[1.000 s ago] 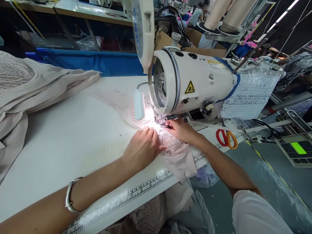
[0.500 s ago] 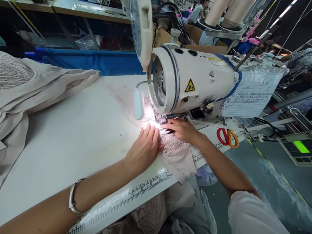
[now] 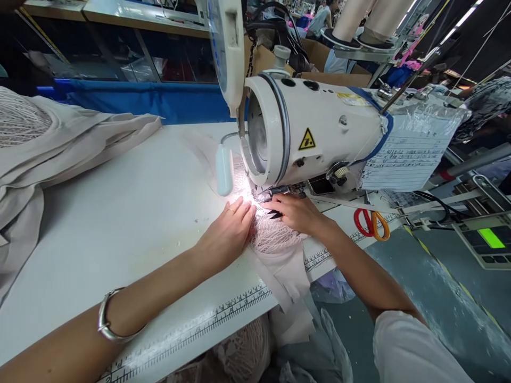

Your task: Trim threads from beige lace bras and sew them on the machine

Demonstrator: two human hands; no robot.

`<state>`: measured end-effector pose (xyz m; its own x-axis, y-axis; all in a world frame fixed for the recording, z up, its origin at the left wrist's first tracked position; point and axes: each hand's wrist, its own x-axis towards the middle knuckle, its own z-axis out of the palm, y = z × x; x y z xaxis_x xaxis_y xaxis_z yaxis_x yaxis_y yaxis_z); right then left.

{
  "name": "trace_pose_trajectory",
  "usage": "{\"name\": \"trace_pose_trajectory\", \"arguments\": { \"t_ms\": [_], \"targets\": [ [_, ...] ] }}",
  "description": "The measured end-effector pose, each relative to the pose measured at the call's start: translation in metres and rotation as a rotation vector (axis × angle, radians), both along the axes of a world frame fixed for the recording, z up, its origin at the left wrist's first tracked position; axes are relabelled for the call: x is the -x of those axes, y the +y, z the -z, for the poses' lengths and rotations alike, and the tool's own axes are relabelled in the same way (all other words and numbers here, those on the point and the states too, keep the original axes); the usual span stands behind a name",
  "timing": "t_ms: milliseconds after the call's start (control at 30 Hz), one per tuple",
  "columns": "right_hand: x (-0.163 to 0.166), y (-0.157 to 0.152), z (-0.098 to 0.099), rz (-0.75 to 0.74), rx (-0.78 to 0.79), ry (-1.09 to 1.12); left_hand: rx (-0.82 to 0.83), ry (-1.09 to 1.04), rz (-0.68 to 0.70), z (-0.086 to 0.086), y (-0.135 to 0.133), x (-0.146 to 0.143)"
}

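Pale pink lace fabric (image 3: 275,234) lies under the lit needle area of a white sewing machine (image 3: 319,127), its plain edge hanging over the table's front. My left hand (image 3: 227,231) rests flat on the table and the lace's left edge, fingers stretched toward the needle. It holds nothing. Close to the presser foot, my right hand (image 3: 295,213) presses on the lace with its fingertips. Dark pointed blades of thread snips (image 3: 275,214) stick out from under that palm; the handle is hidden. Glare hides the stitching spot.
A small lamp (image 3: 224,170) hangs left of the needle. Red and orange scissors (image 3: 371,223) hang at the right, by a control box (image 3: 489,239). More beige fabric (image 3: 80,138) lies at the left. A printed ruler (image 3: 215,319) runs along the table's front edge.
My left hand has slid slightly left and toward me, with the front part of the lace shifting left too. My right hand stays by the presser foot. The view has moved a little.
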<state>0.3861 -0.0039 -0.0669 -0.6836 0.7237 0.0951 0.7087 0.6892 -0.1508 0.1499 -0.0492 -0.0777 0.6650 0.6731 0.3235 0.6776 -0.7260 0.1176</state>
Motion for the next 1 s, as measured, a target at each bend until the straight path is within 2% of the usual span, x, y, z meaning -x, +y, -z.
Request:
{"name": "trace_pose_trajectory", "arguments": {
  "t_ms": [200, 333, 467, 600, 700, 800, 900, 1000],
  "targets": [
    [0.001, -0.004, -0.005, 0.022, -0.024, -0.013, 0.004, -0.060, 0.082, -0.005, 0.016, 0.013],
    [0.003, -0.005, -0.006, 0.037, -0.048, -0.025, 0.048, -0.078, 0.129, 0.000, 0.028, 0.024],
    [0.003, -0.005, -0.005, 0.038, -0.004, -0.029, 0.104, -0.064, 0.137, 0.004, 0.037, 0.034],
    [0.004, -0.007, -0.007, 0.047, 0.033, -0.007, 0.172, -0.028, 0.129, -0.004, 0.042, 0.039],
    [0.006, -0.009, -0.010, 0.052, 0.053, 0.006, 0.118, 0.008, 0.088, -0.014, 0.037, 0.032],
    [0.007, -0.010, -0.012, 0.054, 0.075, 0.020, 0.059, -0.038, 0.013, -0.019, 0.018, 0.012],
    [0.005, -0.009, -0.009, 0.021, 0.070, 0.053, 0.136, -0.165, 0.006, -0.017, -0.003, -0.007],
    [-0.001, -0.006, -0.003, -0.021, 0.031, 0.163, 0.197, -0.170, 0.045, -0.013, -0.012, -0.012]
  ]
}}
